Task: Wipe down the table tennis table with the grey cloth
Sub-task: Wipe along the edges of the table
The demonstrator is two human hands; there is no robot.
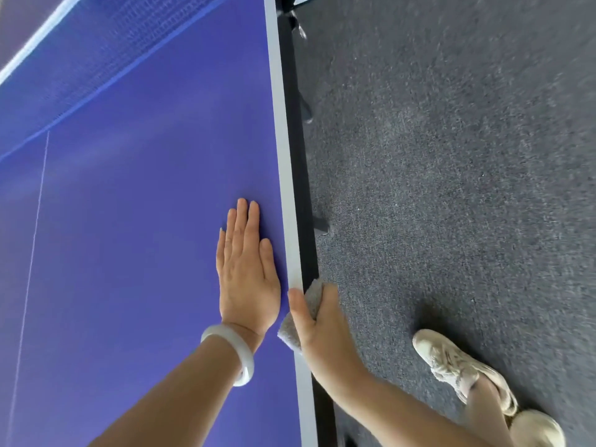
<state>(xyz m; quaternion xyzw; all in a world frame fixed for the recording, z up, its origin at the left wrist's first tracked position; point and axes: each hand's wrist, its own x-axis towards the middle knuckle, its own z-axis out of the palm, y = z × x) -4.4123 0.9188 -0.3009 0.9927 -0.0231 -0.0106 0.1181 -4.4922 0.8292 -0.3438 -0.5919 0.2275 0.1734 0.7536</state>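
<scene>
The blue table tennis table point(135, 240) fills the left half of the view, with a white stripe along its right edge point(288, 221). My left hand point(246, 269) lies flat, fingers straight, on the blue top just inside that stripe. My right hand point(317, 321) grips the grey cloth point(311, 298) around the table's edge, thumb on the white stripe and fingers down the dark side. Part of the cloth sticks out below my thumb onto the top.
The net point(96, 59) crosses the table at the upper left. A thin white centre line point(30, 253) runs down the left side. Grey carpet point(451, 188) lies to the right, with table legs point(319, 221) under the edge and my light shoes point(451, 366).
</scene>
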